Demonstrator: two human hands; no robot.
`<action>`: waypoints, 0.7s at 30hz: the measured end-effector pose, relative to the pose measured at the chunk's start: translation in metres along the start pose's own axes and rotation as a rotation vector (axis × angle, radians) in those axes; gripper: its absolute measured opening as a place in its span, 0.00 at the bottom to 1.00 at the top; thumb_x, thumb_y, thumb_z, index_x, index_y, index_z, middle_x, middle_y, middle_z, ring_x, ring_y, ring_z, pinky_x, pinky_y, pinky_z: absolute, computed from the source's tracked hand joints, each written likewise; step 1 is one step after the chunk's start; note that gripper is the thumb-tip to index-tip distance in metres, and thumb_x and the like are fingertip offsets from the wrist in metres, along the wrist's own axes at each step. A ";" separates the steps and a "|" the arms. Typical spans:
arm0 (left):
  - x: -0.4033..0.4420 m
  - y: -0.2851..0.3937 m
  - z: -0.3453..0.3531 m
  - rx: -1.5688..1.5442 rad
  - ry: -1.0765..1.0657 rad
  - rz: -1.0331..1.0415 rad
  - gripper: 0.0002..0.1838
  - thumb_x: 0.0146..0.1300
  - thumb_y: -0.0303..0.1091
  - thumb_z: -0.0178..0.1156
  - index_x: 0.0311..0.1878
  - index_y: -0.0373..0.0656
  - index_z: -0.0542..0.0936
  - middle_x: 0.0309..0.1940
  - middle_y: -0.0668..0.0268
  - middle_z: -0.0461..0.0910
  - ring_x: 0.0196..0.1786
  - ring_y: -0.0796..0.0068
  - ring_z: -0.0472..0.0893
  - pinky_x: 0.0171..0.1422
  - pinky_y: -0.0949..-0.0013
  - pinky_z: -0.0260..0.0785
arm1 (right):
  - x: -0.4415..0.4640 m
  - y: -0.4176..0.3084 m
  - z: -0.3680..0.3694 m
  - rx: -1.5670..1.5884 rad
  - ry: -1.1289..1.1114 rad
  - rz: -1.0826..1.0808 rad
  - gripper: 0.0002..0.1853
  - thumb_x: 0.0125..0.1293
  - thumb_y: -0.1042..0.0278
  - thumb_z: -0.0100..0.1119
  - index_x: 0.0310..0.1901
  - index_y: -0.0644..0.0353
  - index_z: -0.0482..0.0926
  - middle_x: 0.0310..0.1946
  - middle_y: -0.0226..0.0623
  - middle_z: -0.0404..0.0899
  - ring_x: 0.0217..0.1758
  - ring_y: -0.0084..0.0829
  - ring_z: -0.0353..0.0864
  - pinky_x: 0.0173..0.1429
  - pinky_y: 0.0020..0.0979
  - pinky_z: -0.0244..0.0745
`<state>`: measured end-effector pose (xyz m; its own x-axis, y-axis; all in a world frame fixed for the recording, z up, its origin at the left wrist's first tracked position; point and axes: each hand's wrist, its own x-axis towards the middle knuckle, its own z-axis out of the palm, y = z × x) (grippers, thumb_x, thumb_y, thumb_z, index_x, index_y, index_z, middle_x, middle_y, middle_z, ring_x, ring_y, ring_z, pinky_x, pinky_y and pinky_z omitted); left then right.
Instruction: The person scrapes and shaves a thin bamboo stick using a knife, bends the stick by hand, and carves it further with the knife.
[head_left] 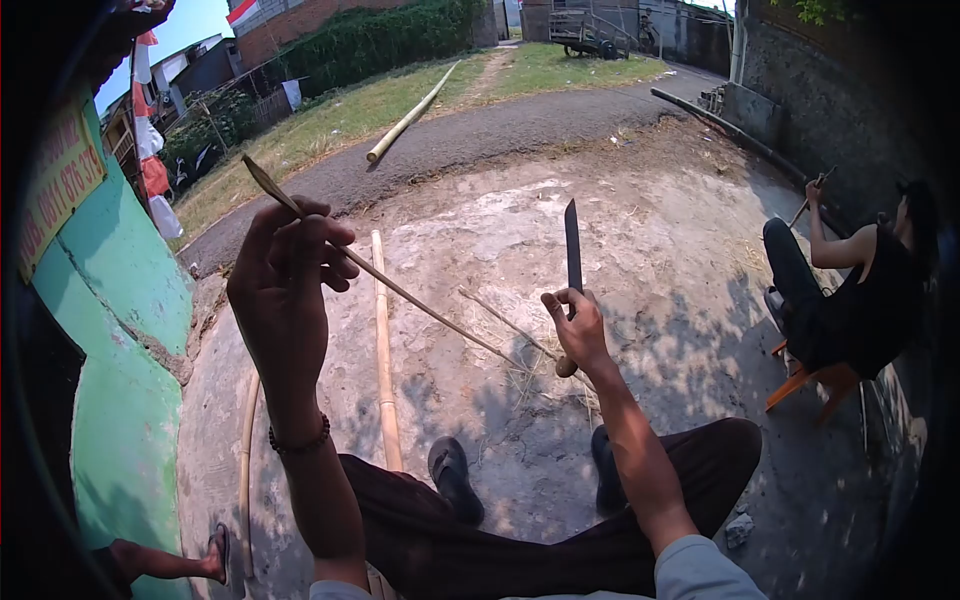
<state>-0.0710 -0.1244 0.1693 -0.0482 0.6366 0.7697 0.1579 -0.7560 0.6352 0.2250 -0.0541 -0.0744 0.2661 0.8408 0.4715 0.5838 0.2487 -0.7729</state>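
My left hand (282,275), raised on the left with a beaded bracelet at the wrist, has its fingers closed around a thin bamboo strip (425,308). The strip's broader end sticks up past the fingers, and its thin end slants down to the right toward the ground. In my right hand (580,330) is a machete (573,245), its dark blade pointing upward and its rounded handle end showing below the fist. The blade and the strip are apart. Beneath the hands, another thin stick (508,325) and pale shavings (525,380) lie on the concrete.
A long bamboo pole (383,350) lies between my left arm and my feet; a curved bamboo piece (247,470) is farther left. Another pole (415,110) rests across the road. At right, a person (850,280) sits on an orange stool (790,385). Someone's foot (215,555) shows lower left.
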 end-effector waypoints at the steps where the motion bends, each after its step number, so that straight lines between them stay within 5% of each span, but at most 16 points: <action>1: 0.001 0.000 0.001 -0.009 -0.002 -0.001 0.09 0.77 0.32 0.58 0.52 0.38 0.79 0.35 0.60 0.86 0.30 0.81 0.83 0.31 0.78 0.73 | -0.003 -0.001 -0.003 0.013 0.135 -0.124 0.18 0.75 0.57 0.61 0.61 0.53 0.79 0.36 0.41 0.78 0.35 0.34 0.79 0.42 0.37 0.75; 2: 0.002 0.000 0.004 -0.006 -0.004 -0.003 0.09 0.77 0.32 0.58 0.52 0.38 0.79 0.35 0.60 0.86 0.30 0.81 0.83 0.31 0.78 0.73 | -0.005 0.000 -0.009 0.016 0.134 -0.120 0.18 0.75 0.57 0.61 0.61 0.53 0.79 0.36 0.41 0.78 0.35 0.34 0.79 0.42 0.37 0.75; 4: 0.006 0.000 0.012 0.031 -0.002 0.033 0.08 0.76 0.31 0.59 0.51 0.37 0.79 0.35 0.60 0.86 0.30 0.81 0.83 0.32 0.78 0.74 | -0.012 -0.043 -0.049 0.262 -0.047 0.089 0.28 0.77 0.64 0.55 0.75 0.53 0.63 0.34 0.45 0.81 0.30 0.36 0.80 0.39 0.37 0.76; 5: 0.008 0.001 0.018 0.033 -0.007 0.032 0.08 0.76 0.31 0.59 0.51 0.37 0.79 0.35 0.60 0.86 0.30 0.81 0.83 0.32 0.78 0.74 | -0.012 -0.057 -0.057 0.341 -0.074 -0.002 0.32 0.76 0.72 0.50 0.79 0.52 0.55 0.33 0.44 0.84 0.26 0.34 0.80 0.36 0.35 0.76; 10: 0.023 0.002 0.055 0.016 -0.014 0.093 0.08 0.76 0.31 0.59 0.50 0.37 0.79 0.34 0.61 0.86 0.29 0.80 0.84 0.33 0.78 0.76 | -0.011 -0.175 -0.122 0.161 -0.433 -0.292 0.29 0.74 0.76 0.47 0.76 0.65 0.59 0.36 0.58 0.83 0.31 0.47 0.84 0.41 0.46 0.77; 14: 0.037 -0.004 0.081 -0.014 -0.068 0.155 0.08 0.75 0.31 0.59 0.50 0.37 0.79 0.33 0.62 0.86 0.29 0.81 0.84 0.33 0.78 0.76 | -0.008 -0.200 -0.128 -0.090 -0.425 -0.482 0.33 0.70 0.81 0.51 0.77 0.66 0.58 0.27 0.48 0.78 0.27 0.42 0.81 0.39 0.48 0.74; 21: 0.047 -0.007 0.097 0.090 -0.015 0.105 0.08 0.76 0.29 0.57 0.52 0.38 0.79 0.35 0.63 0.85 0.31 0.80 0.83 0.34 0.76 0.75 | -0.022 -0.145 -0.100 -0.208 -0.611 -0.184 0.33 0.72 0.79 0.46 0.78 0.65 0.55 0.24 0.47 0.78 0.25 0.40 0.79 0.33 0.45 0.71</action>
<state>0.0210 -0.0747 0.1945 -0.0123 0.5575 0.8301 0.2491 -0.8023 0.5425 0.2114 -0.1570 0.0692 -0.2978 0.9300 0.2155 0.7300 0.3673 -0.5764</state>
